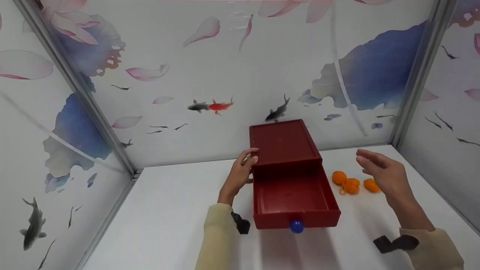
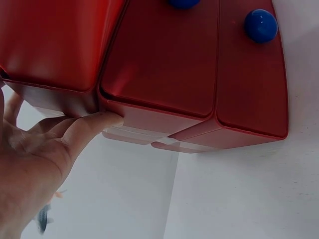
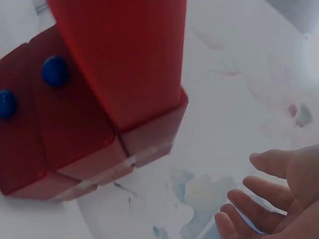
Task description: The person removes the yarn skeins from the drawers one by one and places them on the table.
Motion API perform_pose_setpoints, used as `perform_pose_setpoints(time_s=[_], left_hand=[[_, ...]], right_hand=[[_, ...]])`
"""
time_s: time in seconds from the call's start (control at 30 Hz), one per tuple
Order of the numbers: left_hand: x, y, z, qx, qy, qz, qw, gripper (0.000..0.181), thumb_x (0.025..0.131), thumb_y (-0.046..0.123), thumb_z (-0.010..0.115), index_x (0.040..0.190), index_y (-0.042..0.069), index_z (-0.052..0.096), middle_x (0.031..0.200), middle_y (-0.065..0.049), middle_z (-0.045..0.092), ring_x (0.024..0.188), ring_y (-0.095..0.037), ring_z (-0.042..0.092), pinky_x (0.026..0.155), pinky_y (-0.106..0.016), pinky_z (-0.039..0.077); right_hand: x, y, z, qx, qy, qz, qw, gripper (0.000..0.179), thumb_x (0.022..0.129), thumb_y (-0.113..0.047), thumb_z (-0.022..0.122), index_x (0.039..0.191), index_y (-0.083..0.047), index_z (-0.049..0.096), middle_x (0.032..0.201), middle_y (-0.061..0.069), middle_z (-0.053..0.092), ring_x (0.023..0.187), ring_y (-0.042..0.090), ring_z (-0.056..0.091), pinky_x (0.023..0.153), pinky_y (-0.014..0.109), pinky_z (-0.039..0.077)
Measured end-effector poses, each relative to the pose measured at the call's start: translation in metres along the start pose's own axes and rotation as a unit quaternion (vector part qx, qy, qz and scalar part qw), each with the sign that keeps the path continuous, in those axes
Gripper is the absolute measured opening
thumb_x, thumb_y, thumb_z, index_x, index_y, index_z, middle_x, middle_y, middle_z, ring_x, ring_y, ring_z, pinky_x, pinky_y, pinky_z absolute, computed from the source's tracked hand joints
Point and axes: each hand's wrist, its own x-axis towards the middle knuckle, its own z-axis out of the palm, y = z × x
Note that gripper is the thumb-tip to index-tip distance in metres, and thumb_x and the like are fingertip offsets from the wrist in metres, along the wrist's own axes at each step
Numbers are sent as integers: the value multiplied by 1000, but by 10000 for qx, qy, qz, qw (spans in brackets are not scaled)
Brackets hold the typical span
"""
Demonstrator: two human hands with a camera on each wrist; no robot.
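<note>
the cabinet [image 1: 283, 142] is touched along its 9 o'clock side by the left hand [image 1: 239, 174], its grip spread; the drawer [image 1: 273, 222] is extended toward 6 o'clock. at 3 o'clock, the right hand [image 1: 390, 178] is raised, its grip relaxed, empty, near orange balls [image 1: 351, 186] on the tabletop [image 1: 176, 210].

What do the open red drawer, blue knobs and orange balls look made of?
Open red drawer: likely plastic, smooth satin; soft sheen, rounded moulded-looking edges.
Blue knobs: glossy, probably plastic, though painted wood is possible; bright highlight in the left wrist view.
Orange balls: matte, perhaps yarn; a thin strand shows. Too small to be sure.
</note>
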Motion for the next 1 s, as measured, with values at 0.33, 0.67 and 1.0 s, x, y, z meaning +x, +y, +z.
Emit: perform_pose_setpoints(time_s=[0.33, 0.67, 1.0], left_hand=[[-5, 10, 0, -155, -94, -41, 9998, 37, 95, 36, 45, 132, 29, 44, 146, -11, 32, 120, -36, 47, 75, -51, 49], [-17, 28, 1, -28, -203, -26, 9998, 40, 97, 31, 44, 136, 22, 41, 146, -14, 32, 123, -40, 43, 76, -50, 49], [-16, 26, 1, -115, -214, 43, 9997, 39, 97, 30, 44, 135, 22, 41, 143, -14, 36, 120, -36, 46, 75, -49, 50]], right_hand=[[-62, -35, 8, -56, 112, -976, 9952, 47, 89, -48, 50, 131, -26, 50, 133, 1, 52, 99, -3, 54, 83, 16, 45], [-105, -52, 30, 953, -385, -1203, 9874, 32, 92, -31, 54, 113, -9, 64, 97, 2, 68, 83, 17, 65, 68, 27, 54], [-130, -46, 61, 460, -1748, 264, 9832, 50, 87, -52, 51, 97, -6, 67, 80, 6, 67, 66, 18, 62, 62, 29, 53]])
